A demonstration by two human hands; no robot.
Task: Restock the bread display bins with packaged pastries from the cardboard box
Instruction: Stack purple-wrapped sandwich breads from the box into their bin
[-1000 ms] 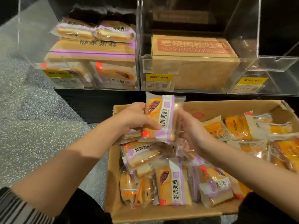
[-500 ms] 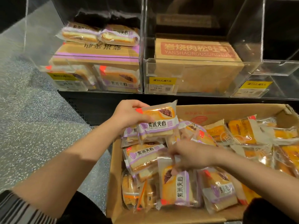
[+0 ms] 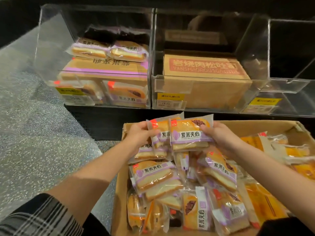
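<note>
An open cardboard box [image 3: 119, 198] holds several purple-and-orange packaged pastries [image 3: 153, 178]. My left hand [image 3: 138, 135] grips a small stack of packets [image 3: 160, 138] at the box's far left. My right hand [image 3: 219, 137] pinches another purple-label packet [image 3: 189, 133] by its right end, held side by side with the left stack. Above stands the left clear bin [image 3: 51, 48], with two packets [image 3: 110, 50] on top of a brown carton and two more packets [image 3: 127, 96] in front of that carton.
The middle clear bin [image 3: 170, 80] holds a brown carton with a red label [image 3: 202, 67]. A right bin [image 3: 289, 82] shows only a yellow price tag. Orange packets [image 3: 296, 154] fill the box's right side. Speckled grey floor [image 3: 34, 133] lies to the left.
My right hand lifted a packet out of the box and brought it up beside the packets in my left hand. The camera view tilted slightly down.
</note>
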